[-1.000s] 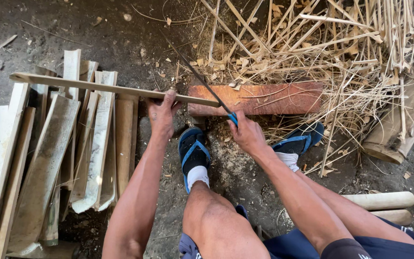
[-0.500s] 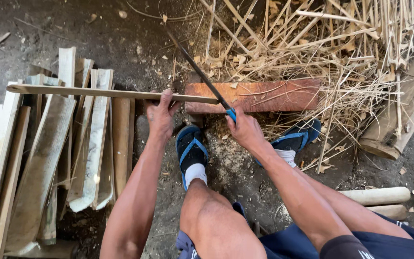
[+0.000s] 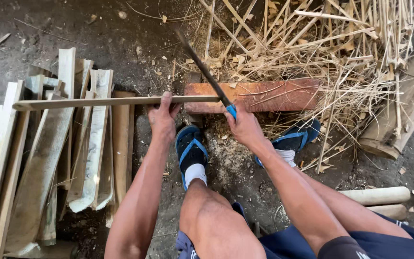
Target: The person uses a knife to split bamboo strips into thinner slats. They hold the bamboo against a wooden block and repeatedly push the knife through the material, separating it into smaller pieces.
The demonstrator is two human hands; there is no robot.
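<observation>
left hand (image 3: pixel 161 120) grips bamboo strip (image 3: pixel 106 102); right hand (image 3: pixel 245 128) holds knife (image 3: pixel 204 72).

Dark dirt floor (image 3: pixel 120 33), scattered chips, heaped dry strips (image 3: pixel 341 43), daylight

Open dirt floor (image 3: pixel 97 29) is left above the red block (image 3: pixel 264 96), toward its upper left. Passage to the block's right and behind it is barred by a tangle of splinters (image 3: pixel 341 52). To the block's left, the ground is covered by stacked slats (image 3: pixel 73 153). Below the block, room is taken up by two sandalled feet (image 3: pixel 191 153), with only a littered strip between them.
</observation>
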